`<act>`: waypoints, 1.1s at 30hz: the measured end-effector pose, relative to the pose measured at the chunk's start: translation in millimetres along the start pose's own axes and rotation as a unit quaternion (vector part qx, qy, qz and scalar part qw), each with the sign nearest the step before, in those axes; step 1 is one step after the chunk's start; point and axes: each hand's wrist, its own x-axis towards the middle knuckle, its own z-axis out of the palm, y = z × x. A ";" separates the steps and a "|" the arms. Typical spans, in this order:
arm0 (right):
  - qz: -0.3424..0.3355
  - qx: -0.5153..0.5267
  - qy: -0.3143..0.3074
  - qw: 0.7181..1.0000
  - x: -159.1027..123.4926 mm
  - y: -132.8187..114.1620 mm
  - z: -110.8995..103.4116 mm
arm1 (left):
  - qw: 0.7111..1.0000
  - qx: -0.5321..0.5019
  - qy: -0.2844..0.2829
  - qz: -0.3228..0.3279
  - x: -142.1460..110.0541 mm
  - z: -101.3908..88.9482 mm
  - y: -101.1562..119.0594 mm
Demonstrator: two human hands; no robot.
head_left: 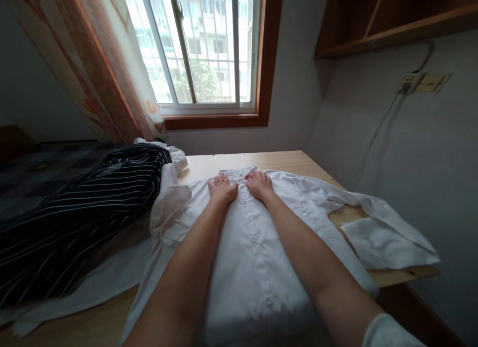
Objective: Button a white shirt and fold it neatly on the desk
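Note:
A white button-up shirt (239, 267) lies spread front side up on a light wooden table, its collar at the far end. Down its middle runs the button placket. My left hand (223, 187) rests flat on the cloth just left of the collar, fingers spread and pointing away from me. On the other side of the placket, my right hand (258, 184) also lies on the shirt near the collar, its fingers apart. One sleeve (388, 237) stretches right and bends back over the table's right edge. The other sleeve (174, 207) is bunched at the left.
Black clothing with white stripes (93, 187) lies in a heap at the left, with white cloth around it. The wooden table (276, 160) reaches toward the wall beneath a window (201, 48). A cord (377, 128) hangs from a wall socket at right, below a wooden shelf (396, 33).

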 end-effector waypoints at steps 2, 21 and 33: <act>0.008 0.003 -0.033 0.999 5.8 1.1 2.4 | 1.000 0.005 0.003 0.006 1.7 -1.4 -1.5; 0.068 -0.024 -0.083 0.994 29.3 7.4 1.3 | 0.995 0.017 0.091 0.038 2.3 7.4 -5.0; 0.077 -0.027 -0.050 0.995 35.4 14.6 5.4 | 0.999 0.001 0.026 0.034 15.1 -2.8 -22.7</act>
